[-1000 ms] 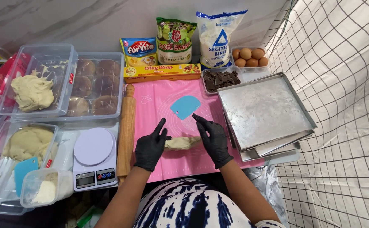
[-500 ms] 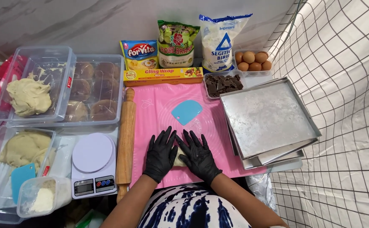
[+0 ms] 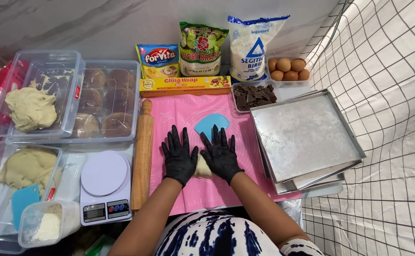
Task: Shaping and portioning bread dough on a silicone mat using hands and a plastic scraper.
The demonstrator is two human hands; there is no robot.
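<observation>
my left hand [image 3: 179, 156] and right hand [image 3: 220, 153] lie flat, fingers spread, gripping nothing, pressing one dough piece [image 3: 201, 167] on the pink mat [image 3: 179, 114]. judged early: tray [image 3: 307, 135] bare, chocolate [image 3: 254, 95] untouched, much dough [image 3: 29, 108] in tubs unshaped.

We see a home baking corner set up on a low worktop against a grey marbled wall: a pink silicone rolling mat [image 3: 207, 189], a long wooden rolling pin [image 3: 143, 154], a white digital kitchen scale [image 3: 105, 185], stacked square metal baking trays [image 3: 304, 135], brown eggs in a clear tub [image 3: 290, 69], clear plastic boxes of pale dough [image 3: 32, 106].
</observation>
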